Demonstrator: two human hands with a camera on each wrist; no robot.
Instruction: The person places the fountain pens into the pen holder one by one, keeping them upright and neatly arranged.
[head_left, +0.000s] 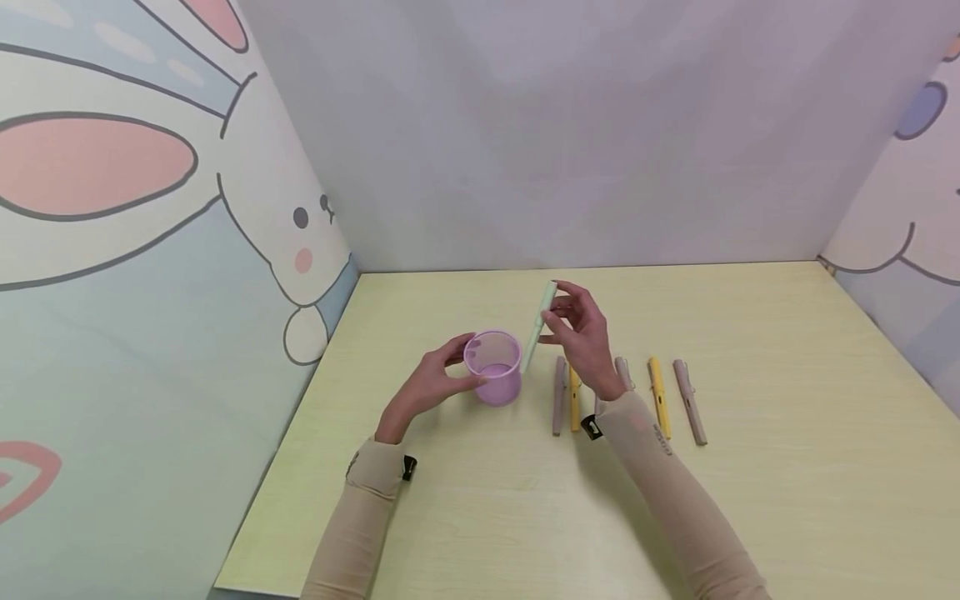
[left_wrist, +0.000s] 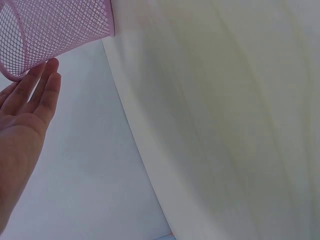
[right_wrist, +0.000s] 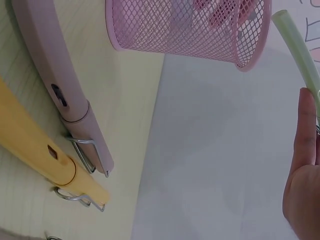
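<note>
A pink-purple mesh pen cup stands upright on the table, its mouth facing up. My left hand holds it from the left, thumb at the near side of the rim and fingers round the far side. In the left wrist view, the fingers lie against the mesh wall. My right hand pinches a light green pen near its upper end. That pen is tilted, its lower end beside the cup's right rim; in the right wrist view the pen's tip is just outside the rim.
To the right of the cup several capped pens lie in a row: a mauve pen, a yellow pen, another yellow pen and a mauve pen at the end. My right forearm partly hides one between. A pale wall stands behind the table.
</note>
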